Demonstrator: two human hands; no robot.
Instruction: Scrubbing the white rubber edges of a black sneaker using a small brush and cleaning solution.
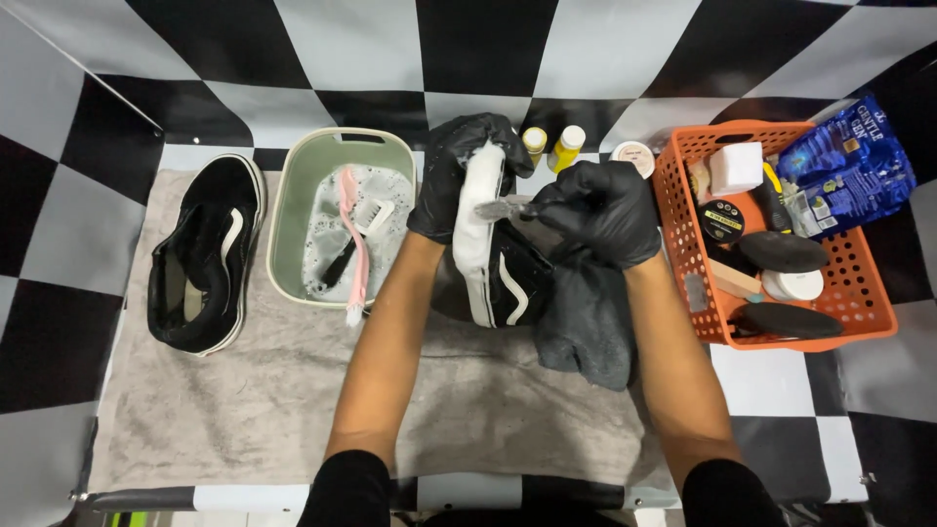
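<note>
My left hand, in a black glove, grips a black sneaker with a white sole, held on its side over a grey towel. My right hand, also in a black glove, holds a small brush with its bristles against the foamy white sole. A dark grey cloth lies under my right wrist. The matching black sneaker rests on the towel at the left.
A green basin with soapy water holds a pink brush and a white brush. Two yellow bottles and a small jar stand behind. An orange basket at the right holds sponges, tins, brushes and a blue packet.
</note>
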